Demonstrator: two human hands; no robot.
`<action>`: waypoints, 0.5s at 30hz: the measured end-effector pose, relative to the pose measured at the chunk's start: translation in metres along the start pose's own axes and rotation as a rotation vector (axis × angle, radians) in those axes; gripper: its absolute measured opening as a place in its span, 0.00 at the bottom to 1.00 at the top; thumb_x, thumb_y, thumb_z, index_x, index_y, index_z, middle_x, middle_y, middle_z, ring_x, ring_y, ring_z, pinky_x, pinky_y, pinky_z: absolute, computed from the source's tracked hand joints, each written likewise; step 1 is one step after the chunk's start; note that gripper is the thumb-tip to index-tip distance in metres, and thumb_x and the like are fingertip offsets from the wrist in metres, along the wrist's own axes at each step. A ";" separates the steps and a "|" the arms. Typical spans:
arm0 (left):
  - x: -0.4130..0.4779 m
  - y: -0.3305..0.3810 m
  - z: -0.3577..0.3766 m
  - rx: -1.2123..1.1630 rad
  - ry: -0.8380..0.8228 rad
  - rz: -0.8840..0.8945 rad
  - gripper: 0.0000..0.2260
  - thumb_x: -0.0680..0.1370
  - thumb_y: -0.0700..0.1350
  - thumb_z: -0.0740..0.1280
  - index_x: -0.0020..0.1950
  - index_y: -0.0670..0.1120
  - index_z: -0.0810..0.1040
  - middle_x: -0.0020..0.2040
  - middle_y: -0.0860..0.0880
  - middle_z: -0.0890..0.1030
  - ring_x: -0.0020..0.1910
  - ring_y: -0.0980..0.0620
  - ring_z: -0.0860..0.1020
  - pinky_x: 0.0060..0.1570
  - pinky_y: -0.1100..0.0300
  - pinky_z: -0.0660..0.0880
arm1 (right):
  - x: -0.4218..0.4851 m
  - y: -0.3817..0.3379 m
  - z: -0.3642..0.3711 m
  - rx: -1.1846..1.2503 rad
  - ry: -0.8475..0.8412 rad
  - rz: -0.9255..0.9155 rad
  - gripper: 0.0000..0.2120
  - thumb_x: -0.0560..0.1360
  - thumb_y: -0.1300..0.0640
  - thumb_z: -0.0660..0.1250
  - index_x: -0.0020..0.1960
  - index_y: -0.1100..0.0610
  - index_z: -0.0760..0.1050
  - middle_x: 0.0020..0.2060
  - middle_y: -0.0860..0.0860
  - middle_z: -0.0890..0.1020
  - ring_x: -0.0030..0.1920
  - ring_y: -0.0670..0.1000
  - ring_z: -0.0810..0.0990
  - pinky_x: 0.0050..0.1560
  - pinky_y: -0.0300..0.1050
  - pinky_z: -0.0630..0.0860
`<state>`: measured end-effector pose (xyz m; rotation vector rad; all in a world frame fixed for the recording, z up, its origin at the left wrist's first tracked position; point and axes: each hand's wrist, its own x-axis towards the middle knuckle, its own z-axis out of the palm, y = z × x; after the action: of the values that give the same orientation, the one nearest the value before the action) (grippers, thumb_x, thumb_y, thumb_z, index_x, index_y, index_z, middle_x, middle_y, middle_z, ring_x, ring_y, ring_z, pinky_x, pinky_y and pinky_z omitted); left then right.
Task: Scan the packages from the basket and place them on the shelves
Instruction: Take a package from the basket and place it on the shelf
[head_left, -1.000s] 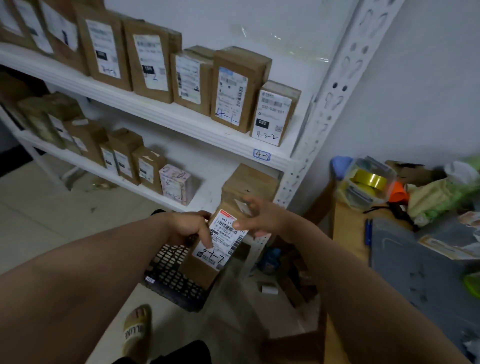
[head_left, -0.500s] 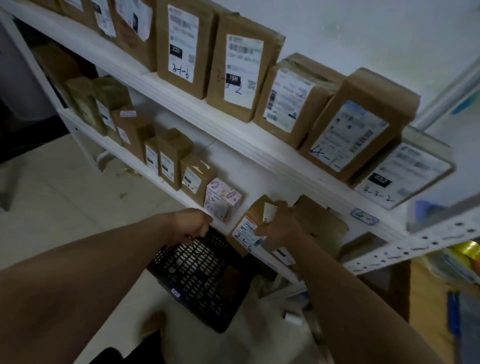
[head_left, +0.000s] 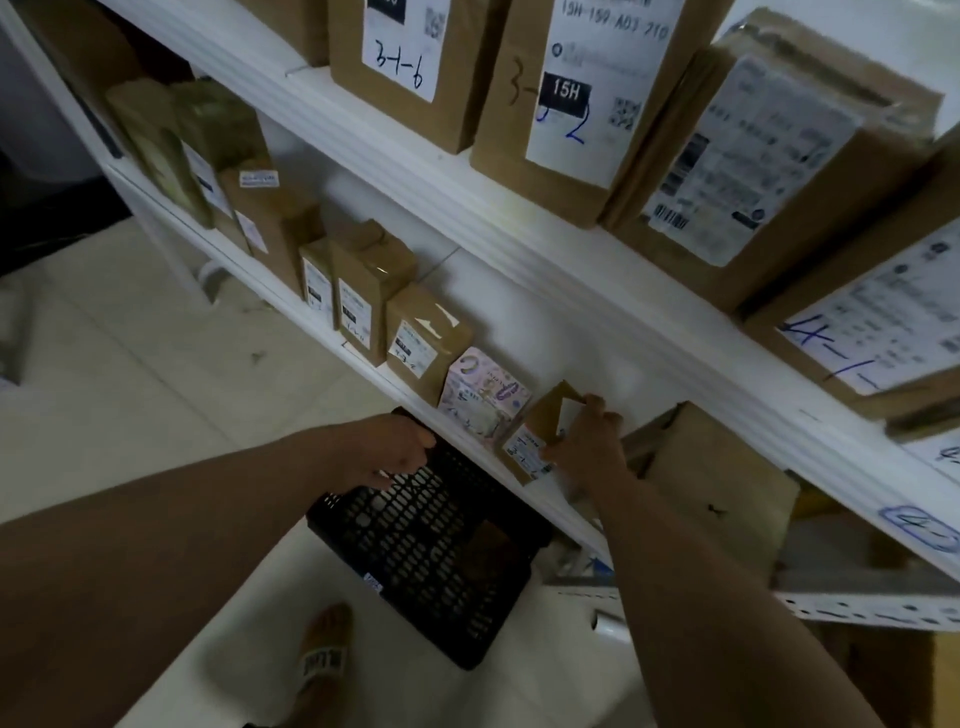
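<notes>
Head view: a small brown pkg (head_left: 531, 434) is gripped by the right hand (head_left: 587, 441), w/ fingers curled over its top and side. The pkg is stood tilted at the front of the lower shelf (head_left: 291, 306), just beside a pink patterned box (head_left: 480, 397). The left hand (head_left: 387, 452) is held at the top rim of the black basket (head_left: 431, 561), fingers curled. Whether the rim is actually gripped can't be told. Labelled brown boxes (head_left: 566, 104) are lined up on the upper shelf (head_left: 467, 208).
</notes>
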<state>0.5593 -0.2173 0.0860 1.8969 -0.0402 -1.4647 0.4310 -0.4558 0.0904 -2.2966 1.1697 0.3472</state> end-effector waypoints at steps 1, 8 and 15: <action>0.004 -0.003 -0.001 0.002 0.001 -0.017 0.14 0.81 0.38 0.63 0.65 0.47 0.76 0.60 0.46 0.77 0.63 0.48 0.73 0.57 0.53 0.73 | 0.003 0.000 0.002 -0.001 0.006 0.000 0.46 0.68 0.55 0.79 0.75 0.58 0.53 0.68 0.62 0.63 0.65 0.65 0.71 0.66 0.57 0.74; 0.012 -0.015 -0.005 0.024 0.016 -0.062 0.12 0.81 0.37 0.63 0.62 0.48 0.76 0.59 0.45 0.79 0.56 0.51 0.75 0.42 0.60 0.75 | 0.018 0.002 0.011 0.058 -0.011 0.044 0.44 0.69 0.60 0.78 0.76 0.55 0.55 0.68 0.60 0.62 0.63 0.64 0.73 0.65 0.56 0.76; 0.008 -0.025 -0.005 0.027 0.049 -0.061 0.16 0.80 0.34 0.64 0.63 0.50 0.78 0.66 0.46 0.77 0.64 0.49 0.75 0.57 0.56 0.75 | 0.024 -0.001 0.014 0.124 -0.032 0.064 0.46 0.71 0.63 0.77 0.79 0.54 0.51 0.71 0.61 0.58 0.65 0.64 0.72 0.65 0.54 0.74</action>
<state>0.5569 -0.1999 0.0663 1.9702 0.0211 -1.4644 0.4461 -0.4632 0.0682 -2.1434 1.2167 0.3242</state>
